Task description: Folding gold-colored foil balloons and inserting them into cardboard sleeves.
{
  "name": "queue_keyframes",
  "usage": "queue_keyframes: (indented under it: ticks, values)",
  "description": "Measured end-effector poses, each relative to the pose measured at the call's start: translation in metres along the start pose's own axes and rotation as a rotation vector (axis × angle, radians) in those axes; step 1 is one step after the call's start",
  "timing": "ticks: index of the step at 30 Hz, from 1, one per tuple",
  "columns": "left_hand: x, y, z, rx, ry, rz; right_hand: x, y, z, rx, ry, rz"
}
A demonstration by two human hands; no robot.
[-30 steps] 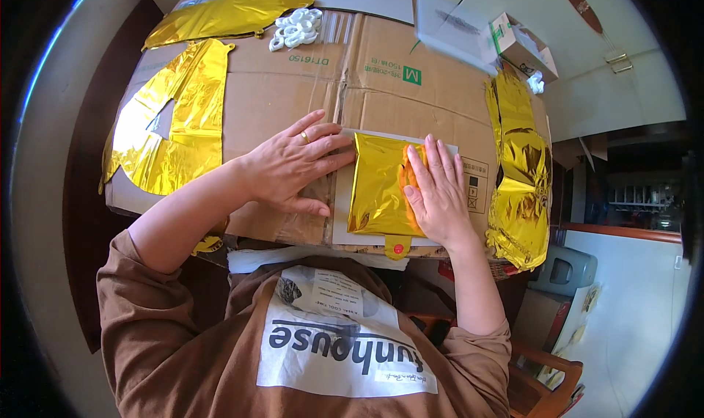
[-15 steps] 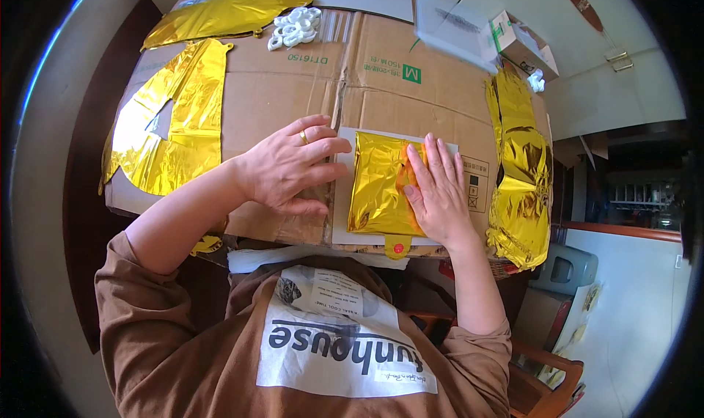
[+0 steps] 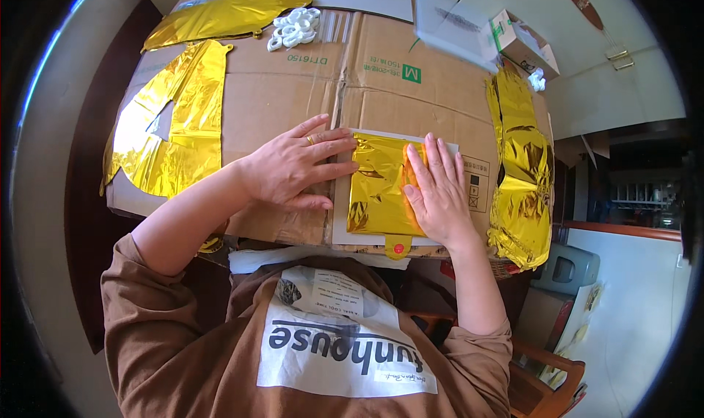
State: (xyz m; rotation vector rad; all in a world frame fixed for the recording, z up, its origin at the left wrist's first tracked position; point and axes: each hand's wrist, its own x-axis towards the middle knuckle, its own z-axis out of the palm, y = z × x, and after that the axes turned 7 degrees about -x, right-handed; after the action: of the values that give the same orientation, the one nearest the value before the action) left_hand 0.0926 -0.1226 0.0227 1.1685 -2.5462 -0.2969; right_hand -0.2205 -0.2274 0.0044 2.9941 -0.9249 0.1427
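folded gold foil balloon (image 3: 378, 191) sits center of frame, on a white card (image 3: 340, 224) over the cardboard-topped bench (image 3: 271, 88). left hand (image 3: 290, 169) palm down, grip apart, clamped on nothing, fingertips at the balloon's left edge. right hand (image 3: 441, 198) lies flat over the balloon's right side and an orange cloth (image 3: 408, 170), fingers straight, grip apart too.

progress: balloon already folded into a neat rectangle, some wrinkles near its left edge; filler tab (image 3: 398, 248) with red dot sticks out past the bottom edge, not tucked in. spread-out foil balloon (image 3: 196, 117) at left of frame isn't folded; crumpled foil balloon (image 3: 522, 176) at right isn't flattened. white rings (image 3: 295, 29) piled loose, top, left of center.
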Motion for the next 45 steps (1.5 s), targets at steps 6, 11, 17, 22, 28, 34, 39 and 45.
queue_keyframes:
  ticks: [6,11,17,22,28,34,39,45]
  values:
    - [0.004,0.012,-0.007,0.001,0.095,-0.157,0.002,-0.001,-0.002,0.012,0.007,-0.006]
    - [0.062,0.077,0.02,-0.112,0.249,-0.412,0.0,-0.002,-0.004,0.018,-0.014,0.028]
    - [0.067,0.072,0.071,0.058,0.233,-0.547,0.0,-0.002,-0.003,-0.003,0.006,0.008]
    - [0.065,0.072,0.069,0.097,0.178,-0.552,-0.001,-0.001,-0.003,0.004,0.005,0.009]
    - [0.05,0.074,0.046,-0.089,0.348,-0.607,-0.002,0.0,0.001,0.003,-0.001,0.031]
    - [0.019,0.076,0.007,-0.093,0.286,-0.793,-0.002,0.0,0.003,0.029,0.007,0.032]
    - [0.05,0.089,0.02,-0.073,0.358,-0.614,-0.003,0.007,-0.005,0.231,0.04,0.052]
    - [0.071,0.076,0.037,-0.082,0.367,-0.506,-0.015,0.035,-0.023,0.945,0.196,0.149]
